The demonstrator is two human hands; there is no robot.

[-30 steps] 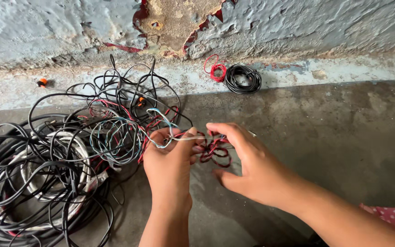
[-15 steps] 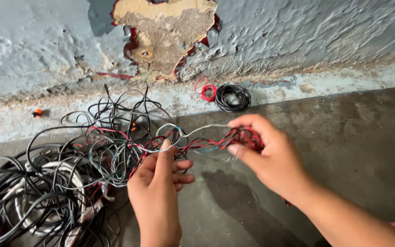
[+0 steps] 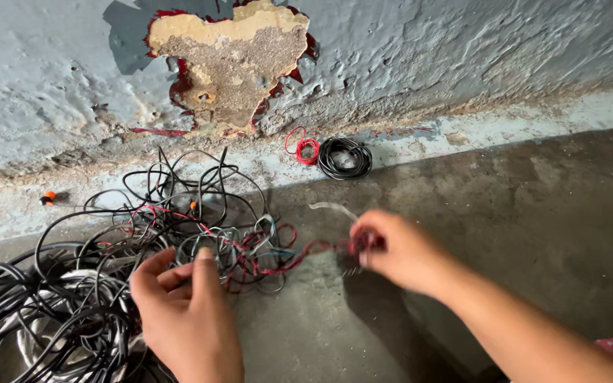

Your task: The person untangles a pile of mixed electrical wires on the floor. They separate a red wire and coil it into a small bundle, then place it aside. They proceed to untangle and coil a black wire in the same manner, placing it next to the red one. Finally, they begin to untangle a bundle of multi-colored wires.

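Against the wall, red coil (image 3: 301, 147) touches black coil (image 3: 345, 157)

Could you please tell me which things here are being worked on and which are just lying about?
In hand:
right hand gripping red-and-black wire bundle
left hand at wire tangle

Lying about:
red wire coil
black wire coil
orange piece

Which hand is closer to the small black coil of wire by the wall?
The right hand. It lies just below the small black coil, slightly to its right, gripping red wires. The left hand is much farther away, down at the tangled pile.
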